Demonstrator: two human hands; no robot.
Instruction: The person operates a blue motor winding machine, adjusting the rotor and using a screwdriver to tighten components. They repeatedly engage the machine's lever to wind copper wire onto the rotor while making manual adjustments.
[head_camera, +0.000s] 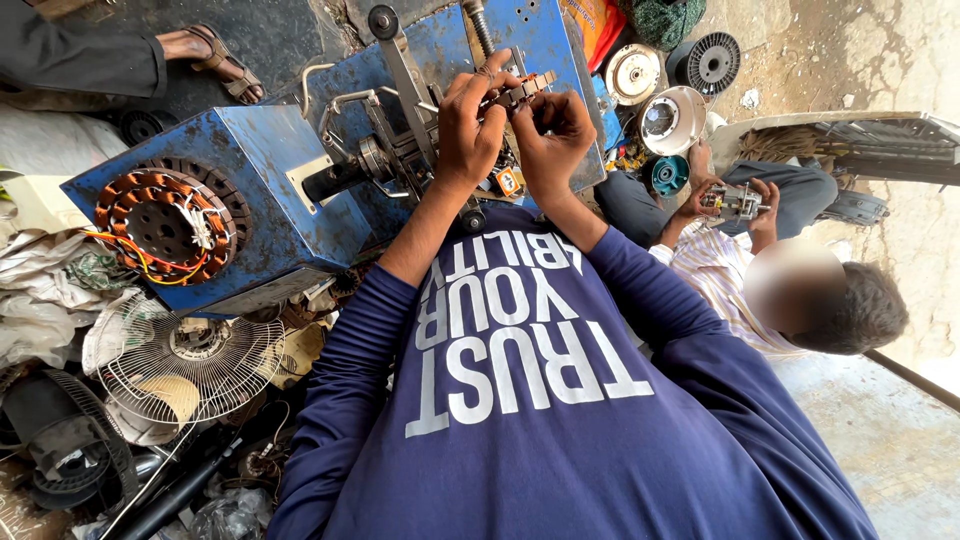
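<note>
Both hands are up in front of the person, close together, over a blue metal machine (270, 150) with a grey arm and a round wheel on top. The left hand (468, 125) and the right hand (550, 140) share one small thing: a short grey metal part with ridges (522, 92). It sits between the two hands, near the far middle of the scene, just above the machine. The fingers (495, 72) of the left hand are curled over the part from the left and pinch it. The fingers of the right hand are bent tight around its right end. Both hands have hold of it.

On the left face of the blue machine sits a round motor ring with copper wire coils (160, 225), and thin red and yellow wires hang from it. Nearer, on the left, lies a white wire fan guard (190, 365) on a heap of scraps and black tubes.

On the right sits another person in a striped shirt (710, 275). That person's hands hold a small grey metal piece (735, 200), well apart from the first person's hands. Far right, on the floor, lie a white round fan motor cover (672, 120), a black spool (712, 62) and a small teal round part (667, 172). At the far left, a foot in a brown sandal (215, 60) rests on the ground.
</note>
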